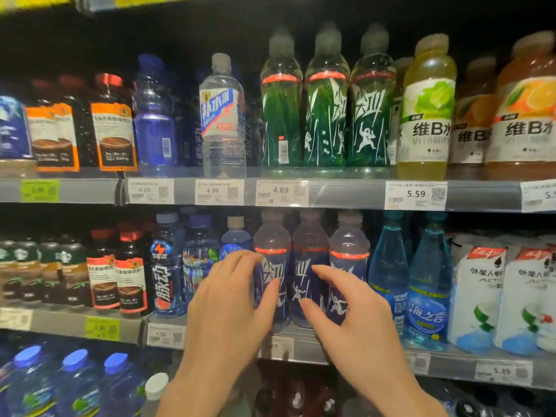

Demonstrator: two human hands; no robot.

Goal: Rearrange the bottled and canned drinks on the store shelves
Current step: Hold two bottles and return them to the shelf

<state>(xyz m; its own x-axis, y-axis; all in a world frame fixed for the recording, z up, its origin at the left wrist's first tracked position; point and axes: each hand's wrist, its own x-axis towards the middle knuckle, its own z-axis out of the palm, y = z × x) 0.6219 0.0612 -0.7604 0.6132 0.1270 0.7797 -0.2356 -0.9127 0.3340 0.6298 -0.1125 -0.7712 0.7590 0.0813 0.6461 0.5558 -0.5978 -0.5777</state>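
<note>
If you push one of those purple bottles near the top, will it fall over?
Probably, yes. The purple bottle is tall and narrow, so a push near its cap would likely tip it. It looks full, so it is probably heavy and steadier when pushed low. Its neighbours stand close, so it may lean on them rather than fall flat.

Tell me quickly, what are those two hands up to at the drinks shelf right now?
Left hand and right hand open, fingers on the purple bottles, middle shelf. None gripped yet. Blue bottles packed close on the right; nothing blocking the hands.
</note>
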